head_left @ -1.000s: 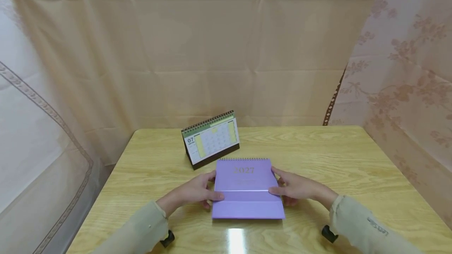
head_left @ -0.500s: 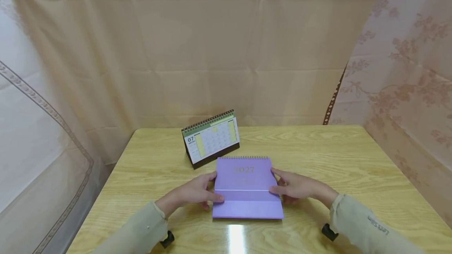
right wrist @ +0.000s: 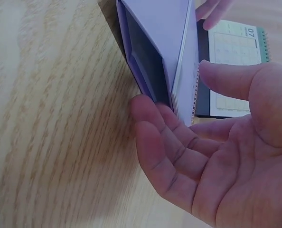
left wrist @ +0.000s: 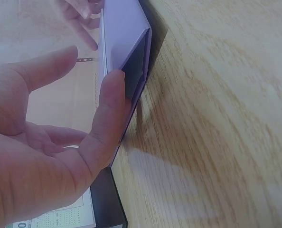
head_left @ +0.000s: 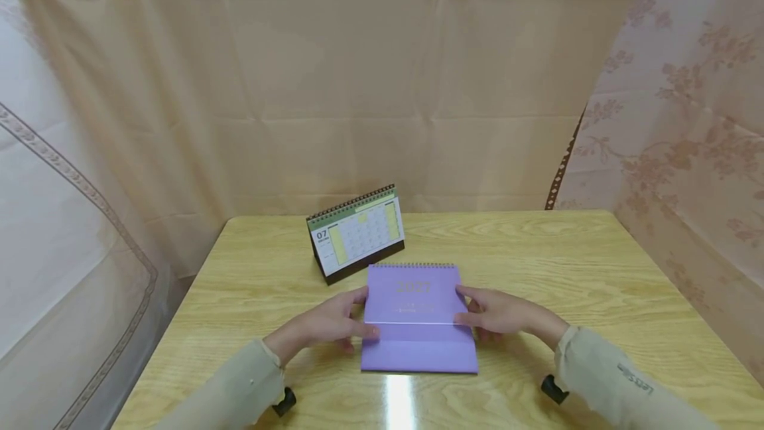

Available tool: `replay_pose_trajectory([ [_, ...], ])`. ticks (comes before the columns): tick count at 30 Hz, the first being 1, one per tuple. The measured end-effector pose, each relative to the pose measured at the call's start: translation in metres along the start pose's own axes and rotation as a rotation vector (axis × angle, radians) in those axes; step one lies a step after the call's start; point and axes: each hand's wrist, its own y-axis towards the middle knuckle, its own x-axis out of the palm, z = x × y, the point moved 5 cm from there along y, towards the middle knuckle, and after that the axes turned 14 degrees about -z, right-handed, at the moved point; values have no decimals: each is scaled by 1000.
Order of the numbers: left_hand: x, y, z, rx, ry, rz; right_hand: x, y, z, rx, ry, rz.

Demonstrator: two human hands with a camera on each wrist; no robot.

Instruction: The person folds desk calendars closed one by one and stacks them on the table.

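Note:
A purple desk calendar point(head_left: 412, 297) marked with a year in gold stands tilted on its easel base, spiral rings along its far top edge. My left hand point(head_left: 331, 320) is at its left side; in the left wrist view one finger point(left wrist: 110, 102) lies against the side edge, the thumb point(left wrist: 55, 66) apart from it. On the opposite side, my right hand point(head_left: 498, 314) has its fingertips point(right wrist: 145, 107) right at the side edge, thumb raised away from the fingers. The hollow under the easel shows from both sides in the wrist views.
Just behind, to the left, a second desk calendar point(head_left: 358, 234) with a white 07 page and dark base stands angled. Both are on a wood-grain table point(head_left: 597, 284). A beige curtain point(head_left: 334, 71) hangs behind the table's far edge.
The purple calendar has shifted and straightened slightly, its top edge a little farther away and its base looking narrower. Both hands stay at its sides. The second calendar has not moved.

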Motion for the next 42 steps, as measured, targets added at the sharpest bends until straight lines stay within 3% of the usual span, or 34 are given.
replay_pose_trajectory([
  [2,0,0,0,-5,-2,0,-1,-2,-2,-3,-15,12],
  [5,-2,0,0,-5,45,11,-9,-7,-6,11,-159,86],
  [9,-8,-2,7,7,320,73,-25,-19,-14,60,-430,225],
  [11,-10,-3,12,27,496,111,-30,-21,-17,49,-492,248],
  [14,-14,-3,14,50,690,144,-29,-18,-17,-35,-541,218],
  [18,-15,-1,7,41,830,124,-20,-9,-9,-104,-595,162],
  [22,-12,0,3,23,890,95,-12,-5,-3,-95,-612,114],
  [30,-7,0,1,-28,889,73,-7,-4,2,-59,-583,94],
  [42,-1,-1,3,-137,985,116,-4,3,-4,-1,-578,132],
])
